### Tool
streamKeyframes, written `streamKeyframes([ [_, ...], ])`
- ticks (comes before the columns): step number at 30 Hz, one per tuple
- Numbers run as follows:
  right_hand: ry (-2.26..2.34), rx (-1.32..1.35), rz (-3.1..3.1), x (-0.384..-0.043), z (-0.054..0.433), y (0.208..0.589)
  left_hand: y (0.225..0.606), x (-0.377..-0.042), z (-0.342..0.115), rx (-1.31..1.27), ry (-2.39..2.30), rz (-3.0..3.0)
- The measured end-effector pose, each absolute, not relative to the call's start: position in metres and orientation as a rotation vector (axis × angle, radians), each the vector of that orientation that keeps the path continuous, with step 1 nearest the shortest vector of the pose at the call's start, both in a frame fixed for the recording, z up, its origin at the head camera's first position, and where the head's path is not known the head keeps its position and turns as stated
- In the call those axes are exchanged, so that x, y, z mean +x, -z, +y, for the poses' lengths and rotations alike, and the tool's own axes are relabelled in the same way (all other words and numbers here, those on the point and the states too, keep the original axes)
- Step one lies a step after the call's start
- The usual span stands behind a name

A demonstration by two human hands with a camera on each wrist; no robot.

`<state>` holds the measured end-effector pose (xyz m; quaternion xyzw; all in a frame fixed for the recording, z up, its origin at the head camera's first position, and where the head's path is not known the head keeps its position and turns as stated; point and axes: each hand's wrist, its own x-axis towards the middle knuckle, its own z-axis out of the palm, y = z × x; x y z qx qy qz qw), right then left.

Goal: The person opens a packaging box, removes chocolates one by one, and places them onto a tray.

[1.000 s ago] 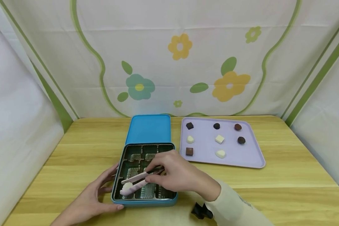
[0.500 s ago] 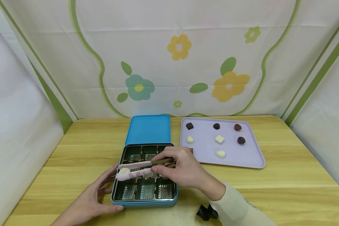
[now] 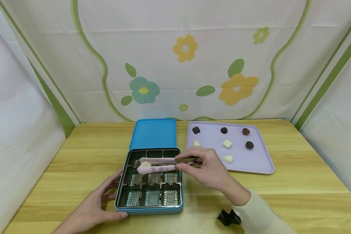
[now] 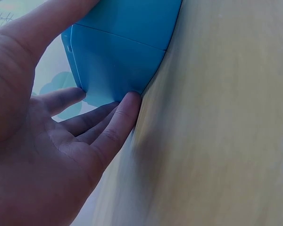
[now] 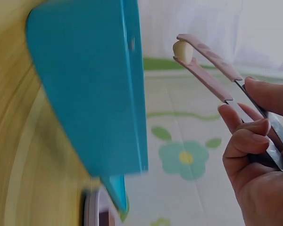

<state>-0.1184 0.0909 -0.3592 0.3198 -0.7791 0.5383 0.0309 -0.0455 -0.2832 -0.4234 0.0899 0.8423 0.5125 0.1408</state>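
Observation:
My right hand holds a pair of pink-tipped metal tongs. Between the tong tips is a rounded white chocolate, raised above the rim of the blue tin. In the head view the tongs overlap the back and middle rows of the tin's divided dark insert. At the tin's left side, my left hand rests its fingertips low on the wall, with the thumb along the front corner. The left wrist view shows those fingers nearly straight against the blue wall.
Behind the tin lies its blue lid. A lilac tray with several spaced dark, brown and white chocolates sits at the back right, partly hidden by my right hand. A black angular object shows beside the right sleeve.
My right hand has carried the tongs and white chocolate from the tin's front-left compartment back and to the right, now covering the tray's front-left corner. The left hand has stayed put.

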Motion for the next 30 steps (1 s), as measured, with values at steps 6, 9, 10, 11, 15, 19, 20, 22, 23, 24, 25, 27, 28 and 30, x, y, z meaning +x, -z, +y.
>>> streamKeyframes([
  [6, -1.548, 0.872, -2.394, -0.121, 0.123, 0.366, 0.423, -0.046, -0.284, 0.254, -1.475, 2.446],
  [9, -1.483, 0.822, -2.397, -0.121, 0.139, 0.369, 0.423, -0.046, -0.284, 0.257, -1.481, 2.435],
  [10, -1.463, 0.798, -2.404, -0.12, 0.144, 0.37, 0.423, -0.046, -0.284, 0.256, -1.481, 2.434],
  [11, -1.446, 0.772, -2.409, -0.12, 0.15, 0.371, 0.423, -0.046, -0.284, 0.256, -1.479, 2.438],
  [15, -1.408, 0.677, -2.426, -0.117, 0.174, 0.375, 0.423, -0.046, -0.285, 0.249, -1.467, 2.45],
  [19, -1.33, 0.542, -2.465, -0.112, 0.2, 0.378, 0.423, -0.047, -0.284, 0.252, -1.466, 2.45],
  [20, -1.3, 0.502, -2.48, -0.111, 0.206, 0.379, 0.423, -0.047, -0.284, 0.26, -1.467, 2.451],
  [22, -1.244, 0.413, -2.511, -0.108, 0.22, 0.381, 0.423, -0.047, -0.284, 0.278, -1.474, 2.451],
  [23, -1.22, 0.372, -2.524, -0.107, 0.227, 0.382, 0.423, -0.047, -0.283, 0.29, -1.479, 2.45],
  [24, -1.205, 0.328, -2.537, -0.105, 0.233, 0.382, 0.423, -0.046, -0.283, 0.298, -1.483, 2.448],
  [25, -1.188, 0.282, -2.555, -0.104, 0.24, 0.383, 0.423, -0.046, -0.283, 0.304, -1.488, 2.445],
  [27, -1.174, 0.199, -2.578, -0.102, 0.254, 0.384, 0.423, -0.046, -0.282, 0.302, -1.492, 2.436],
  [28, -1.166, 0.161, -2.588, -0.101, 0.26, 0.385, 0.423, -0.046, -0.282, 0.293, -1.489, 2.432],
  [30, -1.159, 0.095, -2.605, -0.099, 0.273, 0.385, 0.423, -0.046, -0.282, 0.268, -1.483, 2.426],
])
